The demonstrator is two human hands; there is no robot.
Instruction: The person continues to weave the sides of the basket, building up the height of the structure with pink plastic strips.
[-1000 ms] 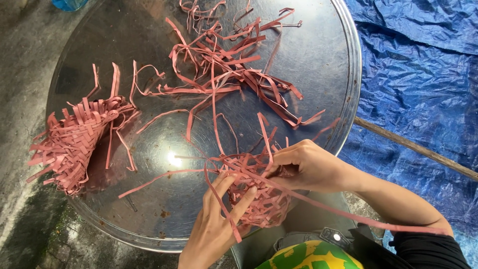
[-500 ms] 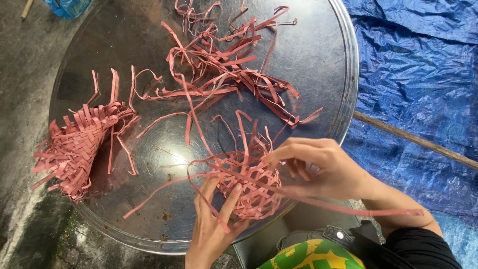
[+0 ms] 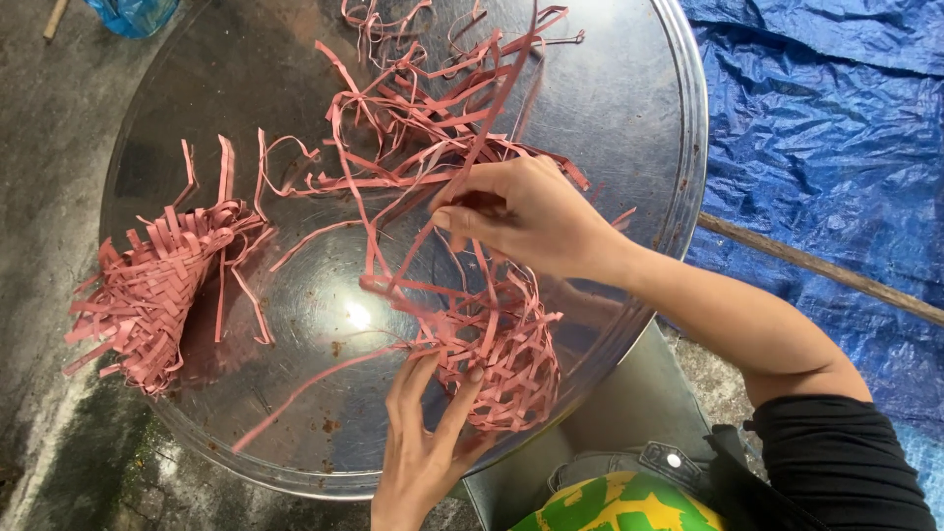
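Pink woven strip work, a half-finished basket [image 3: 497, 359], lies at the near rim of the round metal tray [image 3: 629, 108]; your left hand [image 3: 423, 447] rests open against it, fingers spread; your right hand [image 3: 536, 216] pinches one long pink strip [image 3: 482, 128] above it; a finished pink woven cone [image 3: 147, 290] sits left; loose pink strips [image 3: 403, 108] lie farthest.

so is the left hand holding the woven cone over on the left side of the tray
No, the left hand presses on the half-woven piece at the tray's near edge; the finished cone lies apart, untouched.
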